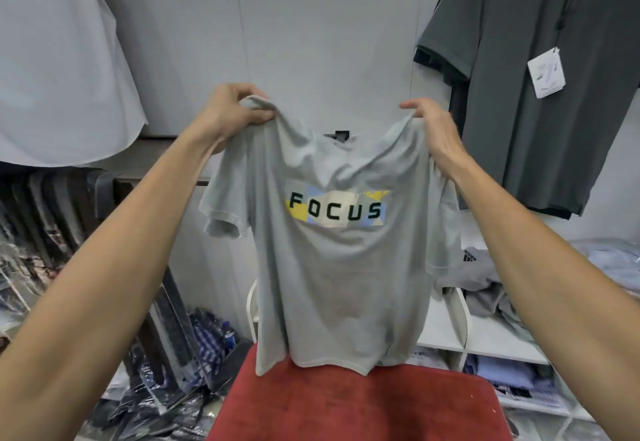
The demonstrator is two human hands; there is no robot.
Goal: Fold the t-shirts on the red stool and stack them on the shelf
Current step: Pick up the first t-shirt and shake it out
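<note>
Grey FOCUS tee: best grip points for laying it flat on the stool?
Pinch the grey FOCUS tee at both shoulder seams from above, as the left hand and right hand do; it hangs full length, hem just over the red stool.

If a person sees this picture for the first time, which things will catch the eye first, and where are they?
First comes the grey t-shirt with the word FOCUS, held up in the centre by the left hand and the right hand at its shoulders. Under its hem lies the red stool, and a dark shirt with a white tag hangs at upper right.
</note>
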